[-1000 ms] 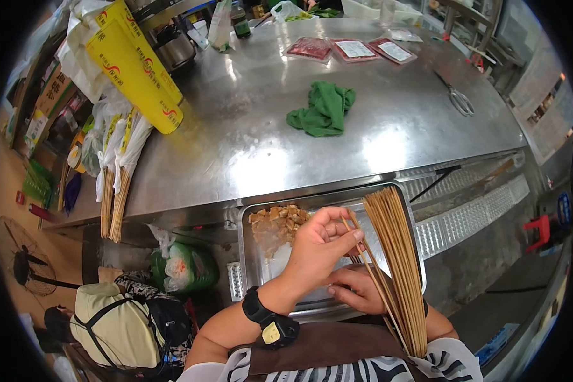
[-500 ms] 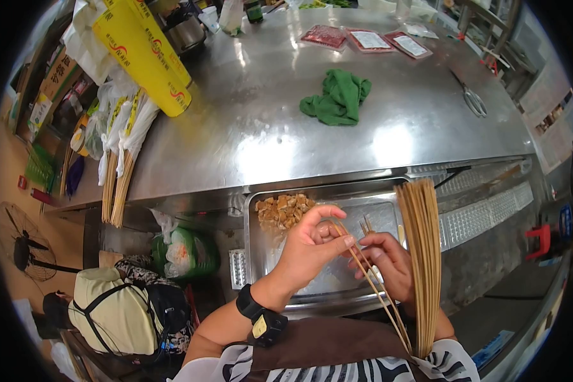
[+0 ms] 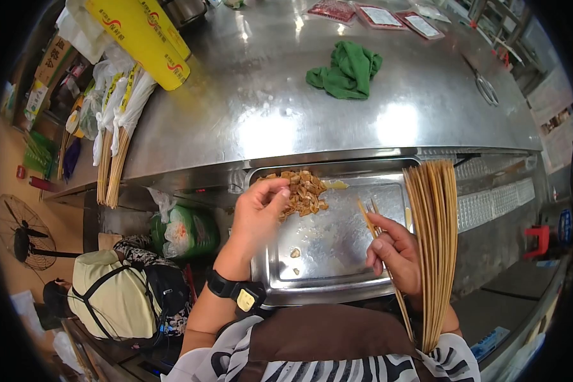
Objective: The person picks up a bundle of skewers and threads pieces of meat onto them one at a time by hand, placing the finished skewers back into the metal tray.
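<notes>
My left hand [image 3: 256, 207] is at the near-left edge of a pile of brown, diced food pieces [image 3: 307, 194] in a metal tray [image 3: 356, 293]. Its thumb and index finger are pinched close together; whatever lies between them is hidden. My right hand [image 3: 396, 253] is closed round a few thin bamboo skewers [image 3: 401, 305], their tips pointing up over the tray. Just right of that hand a thick bundle of bamboo skewers [image 3: 431, 248] stands nearly upright, its lower end by the brown apron [image 3: 331, 337].
Beyond the tray runs a steel table [image 3: 235, 121] with a green cloth [image 3: 347, 71], scissors [image 3: 484, 86] and packs of red meat [image 3: 379, 17]. Yellow film rolls [image 3: 146, 38] and bagged skewers [image 3: 118, 140] lie at left. A person [image 3: 111, 296] is at lower left, near a fan [image 3: 22, 239].
My left hand has left the skewers beside my right hand and moved left to the food pile. My right hand still holds skewers. The view has tipped slightly downward.
</notes>
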A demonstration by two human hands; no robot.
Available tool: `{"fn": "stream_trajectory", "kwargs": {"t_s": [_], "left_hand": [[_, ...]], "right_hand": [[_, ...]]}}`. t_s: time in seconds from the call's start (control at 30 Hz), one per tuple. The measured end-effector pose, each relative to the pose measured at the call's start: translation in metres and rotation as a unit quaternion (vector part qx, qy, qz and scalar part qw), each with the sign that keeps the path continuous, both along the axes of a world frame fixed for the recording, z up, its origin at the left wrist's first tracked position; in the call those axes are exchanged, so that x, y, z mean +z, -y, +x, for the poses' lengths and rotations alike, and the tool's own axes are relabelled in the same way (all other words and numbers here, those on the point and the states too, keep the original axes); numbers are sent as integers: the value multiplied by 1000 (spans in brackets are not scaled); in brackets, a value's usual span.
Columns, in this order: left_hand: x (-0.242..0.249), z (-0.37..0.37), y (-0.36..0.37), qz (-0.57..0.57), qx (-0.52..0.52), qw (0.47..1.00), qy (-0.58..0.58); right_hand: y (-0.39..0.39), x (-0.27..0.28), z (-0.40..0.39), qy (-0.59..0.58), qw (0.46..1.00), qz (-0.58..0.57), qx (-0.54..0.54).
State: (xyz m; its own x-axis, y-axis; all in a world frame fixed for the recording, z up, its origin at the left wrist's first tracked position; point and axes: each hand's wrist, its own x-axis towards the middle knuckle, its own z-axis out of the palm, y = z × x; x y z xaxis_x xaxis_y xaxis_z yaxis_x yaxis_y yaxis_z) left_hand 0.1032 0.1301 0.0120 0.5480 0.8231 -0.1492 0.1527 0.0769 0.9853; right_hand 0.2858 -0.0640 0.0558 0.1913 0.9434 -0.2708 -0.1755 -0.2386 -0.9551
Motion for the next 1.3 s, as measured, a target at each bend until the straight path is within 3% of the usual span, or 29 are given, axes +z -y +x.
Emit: {"fn": "stream_trajectory", "kwargs": {"t_s": [0.03, 0.07, 0.17, 0.47, 0.63, 0.77, 0.83, 0.87, 0.9, 0.93, 1.07, 1.13, 1.3], "left_hand": [[-4, -4, -3, 72, 7, 994, -87], [-6, -6, -2, 70, 8, 994, -89], [-5, -6, 9, 293, -84, 925, -225], [-26, 42, 28, 390, -133, 879, -241], [-43, 55, 20, 477, -169, 804, -312], [-35, 52, 21, 458, -170, 810, -325], [-31, 47, 20, 269, -161, 923, -222], [-31, 45, 21, 271, -162, 922, -223], [-31, 43, 23, 113, -139, 975, -134], [-31, 42, 23, -48, -109, 992, -40], [-12, 42, 29, -154, -88, 982, 64], [-5, 45, 31, -281, -62, 947, 145], [7, 55, 42, -338, -61, 916, 208]], "right_hand": [[0, 1, 1, 4, 1000, -6, -2], [-1, 1, 1, 2, 1000, -7, 0], [-4, 0, 0, 1, 1000, -7, 8], [-4, -2, 0, 2, 1000, -13, 6], [-1, -7, 0, -1, 1000, 9, 12], [0, -5, 3, 0, 1000, 14, 12], [0, -7, 4, -2, 1000, 21, 15], [0, -7, 4, -2, 1000, 22, 14], [0, -6, 3, -4, 1000, 18, 15], [-1, -6, 3, -5, 1000, 15, 17], [-2, -8, -3, -9, 999, 34, -9], [-1, -6, -5, -11, 1000, 27, 4], [1, -3, -5, 10, 999, 31, 19]]}}
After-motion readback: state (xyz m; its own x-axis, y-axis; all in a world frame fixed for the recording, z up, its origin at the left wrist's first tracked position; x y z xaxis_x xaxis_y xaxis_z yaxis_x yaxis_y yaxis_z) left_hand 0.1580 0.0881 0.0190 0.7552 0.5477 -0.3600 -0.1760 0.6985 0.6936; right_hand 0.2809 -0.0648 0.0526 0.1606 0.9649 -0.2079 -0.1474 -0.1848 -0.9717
